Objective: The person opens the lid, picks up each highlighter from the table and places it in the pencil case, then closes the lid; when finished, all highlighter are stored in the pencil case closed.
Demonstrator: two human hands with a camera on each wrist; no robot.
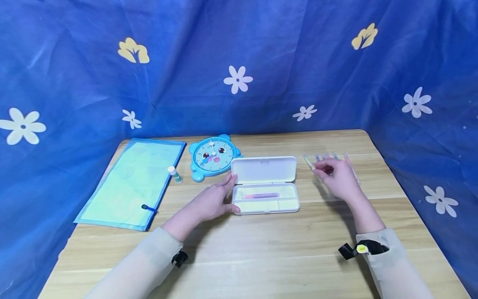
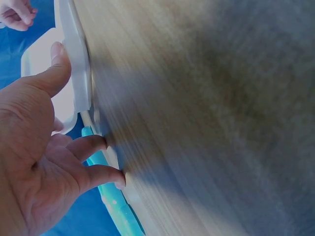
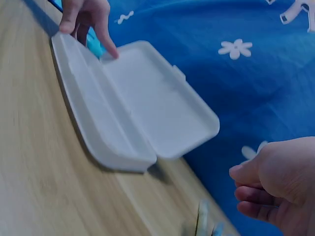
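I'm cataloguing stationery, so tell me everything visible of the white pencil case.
The white pencil case looks like plastic: a long, round-cornered box lying open on the wooden table. Its hinged lid stands raised at the back, with a small clasp on its edge. Inside, dividers make compartments; the rear one holds a slim pinkish pen. The left grip touches its left end, thumb at the front corner, fingers by the lid.

Touching the left hand, on its right: an open white rectangular plastic pencil case, a slim pink pen inside. Beyond that hand: a round blue plastic clock. To its left: a white-and-green cylindrical glue stick, then a blue rectangular folder. Just beyond the right hand: slim multicoloured pens.
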